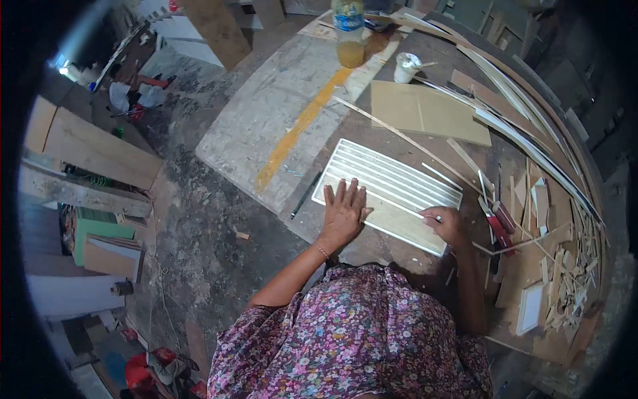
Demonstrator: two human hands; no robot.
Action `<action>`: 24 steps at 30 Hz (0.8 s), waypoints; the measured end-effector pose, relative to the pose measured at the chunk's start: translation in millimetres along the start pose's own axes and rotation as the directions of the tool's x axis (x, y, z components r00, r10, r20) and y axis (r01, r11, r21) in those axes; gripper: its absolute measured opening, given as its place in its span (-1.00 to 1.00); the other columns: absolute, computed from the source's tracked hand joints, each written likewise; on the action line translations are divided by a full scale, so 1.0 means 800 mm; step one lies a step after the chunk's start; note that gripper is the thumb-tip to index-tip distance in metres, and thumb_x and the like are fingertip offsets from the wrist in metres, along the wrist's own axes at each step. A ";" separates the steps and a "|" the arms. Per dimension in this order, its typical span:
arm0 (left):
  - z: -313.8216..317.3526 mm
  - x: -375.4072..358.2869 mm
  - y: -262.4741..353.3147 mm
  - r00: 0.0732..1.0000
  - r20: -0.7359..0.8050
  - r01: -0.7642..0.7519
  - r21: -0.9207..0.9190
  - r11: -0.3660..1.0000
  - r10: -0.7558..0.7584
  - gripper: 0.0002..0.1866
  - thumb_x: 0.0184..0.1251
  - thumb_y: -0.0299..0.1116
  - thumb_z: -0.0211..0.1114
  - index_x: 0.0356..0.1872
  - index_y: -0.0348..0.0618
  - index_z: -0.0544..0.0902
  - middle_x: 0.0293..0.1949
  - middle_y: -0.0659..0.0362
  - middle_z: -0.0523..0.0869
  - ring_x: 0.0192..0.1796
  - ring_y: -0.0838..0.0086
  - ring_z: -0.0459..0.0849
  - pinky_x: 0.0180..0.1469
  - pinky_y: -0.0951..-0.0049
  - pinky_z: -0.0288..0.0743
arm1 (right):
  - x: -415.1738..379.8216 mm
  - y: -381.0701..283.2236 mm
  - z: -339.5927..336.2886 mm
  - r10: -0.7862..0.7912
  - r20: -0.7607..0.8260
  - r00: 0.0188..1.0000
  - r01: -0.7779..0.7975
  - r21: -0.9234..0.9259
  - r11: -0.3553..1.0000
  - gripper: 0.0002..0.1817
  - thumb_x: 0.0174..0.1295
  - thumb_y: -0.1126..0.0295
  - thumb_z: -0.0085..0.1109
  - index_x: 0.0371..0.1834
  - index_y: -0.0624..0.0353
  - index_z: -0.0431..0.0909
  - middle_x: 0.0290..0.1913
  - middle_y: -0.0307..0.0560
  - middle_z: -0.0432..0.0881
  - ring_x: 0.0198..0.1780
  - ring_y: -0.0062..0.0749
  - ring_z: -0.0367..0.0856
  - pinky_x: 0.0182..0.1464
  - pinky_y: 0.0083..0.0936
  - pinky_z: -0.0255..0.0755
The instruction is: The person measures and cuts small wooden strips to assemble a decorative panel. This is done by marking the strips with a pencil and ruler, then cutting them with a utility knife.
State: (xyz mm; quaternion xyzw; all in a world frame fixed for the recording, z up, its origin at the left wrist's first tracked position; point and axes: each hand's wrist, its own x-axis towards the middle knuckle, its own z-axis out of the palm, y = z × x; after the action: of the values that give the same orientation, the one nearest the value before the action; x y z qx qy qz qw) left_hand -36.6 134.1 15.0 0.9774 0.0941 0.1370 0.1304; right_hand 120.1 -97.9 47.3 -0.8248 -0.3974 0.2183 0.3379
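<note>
A rectangular wooden panel (pixel 399 173) with several white strips laid across it lies on the workbench (pixel 266 113) in front of me. My left hand (pixel 344 211) rests flat on the panel's near left part, fingers spread. My right hand (pixel 444 223) is at the panel's near right edge, fingers closed around the end of a thin white strip (pixel 392 199) that runs along the panel.
A plastic bottle (pixel 349 30) and a small white cup (pixel 406 66) stand at the bench's far end. A flat board (pixel 425 110), long thin wood strips (pixel 525 126) and a pile of offcuts (pixel 565 272) lie to the right. A pencil (pixel 306 195) lies left of the panel.
</note>
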 end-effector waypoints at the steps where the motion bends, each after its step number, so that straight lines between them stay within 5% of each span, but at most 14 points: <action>1: 0.002 0.001 -0.001 1.000 -0.003 -0.007 0.009 1.000 0.007 -0.49 0.26 -0.11 0.06 0.14 -0.24 0.42 0.25 -0.11 0.28 0.31 -0.09 0.16 0.25 -0.29 -0.15 | -0.005 -0.002 0.001 0.004 -0.026 1.000 -0.005 -0.009 1.000 -0.76 0.02 0.37 0.23 -0.21 0.17 0.62 -0.22 0.00 0.64 -0.21 -0.19 0.61 -0.10 -0.41 0.45; 6: 0.003 0.001 -0.003 0.999 0.032 -0.008 0.004 1.000 0.008 -0.50 0.29 -0.12 0.04 0.16 -0.22 0.40 0.27 -0.09 0.27 0.33 -0.08 0.14 0.29 -0.24 -0.25 | -0.027 -0.005 -0.003 -0.066 -0.231 0.971 0.036 -0.128 0.991 -0.73 -0.03 0.43 0.24 -0.20 0.18 0.61 -0.19 0.03 0.61 -0.27 -0.20 0.60 -0.15 -0.41 0.44; 11: 0.012 -0.002 -0.008 0.999 0.042 -0.025 0.034 0.999 0.023 -0.48 0.28 -0.11 0.07 0.18 -0.19 0.38 0.29 -0.07 0.24 0.35 -0.07 0.08 0.30 -0.25 -0.27 | -0.059 0.010 -0.022 0.077 -0.311 0.947 -0.138 -0.178 0.974 -0.83 0.04 0.37 0.17 -0.33 0.20 0.61 -0.35 0.01 0.62 -0.27 -0.14 0.59 -0.19 -0.36 0.43; 14: 0.012 -0.001 -0.009 0.998 0.059 -0.025 0.045 0.999 0.022 -0.49 0.29 -0.12 0.07 0.19 -0.19 0.37 0.30 -0.07 0.23 0.35 -0.08 0.09 0.30 -0.25 -0.28 | -0.076 0.034 -0.034 -0.047 -0.362 0.931 -0.084 -0.338 0.937 -0.81 -0.04 0.26 0.27 -0.42 0.12 0.61 -0.48 -0.10 0.59 -0.38 -0.19 0.59 -0.24 -0.36 0.42; 17: 0.010 0.001 -0.007 0.998 0.061 -0.026 0.059 0.998 0.023 -0.49 0.29 -0.13 0.06 0.19 -0.19 0.37 0.30 -0.07 0.23 0.35 -0.07 0.09 0.30 -0.25 -0.29 | -0.093 0.029 -0.047 0.124 -0.322 0.939 -0.166 -0.108 0.980 -0.74 -0.07 0.26 0.31 -0.37 0.18 0.61 -0.36 -0.06 0.64 -0.29 -0.21 0.60 -0.17 -0.40 0.40; 24: 0.012 0.002 -0.008 0.996 0.084 -0.036 0.090 0.995 0.028 -0.48 0.31 -0.13 0.04 0.23 -0.17 0.33 0.30 -0.06 0.23 0.35 -0.06 0.10 0.30 -0.24 -0.29 | -0.131 0.037 -0.071 0.244 -0.283 0.928 -0.341 -0.372 0.864 -0.49 -0.37 0.05 0.45 -0.35 0.12 0.60 -0.41 -0.12 0.62 -0.28 -0.25 0.57 -0.03 -0.23 0.32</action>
State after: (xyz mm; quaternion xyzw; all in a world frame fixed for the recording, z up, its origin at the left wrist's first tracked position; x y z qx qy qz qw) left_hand -33.5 138.3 4.9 0.9886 0.0790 0.0944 0.0871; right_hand 109.1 -217.7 74.1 -0.9477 -0.2630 0.0826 0.1611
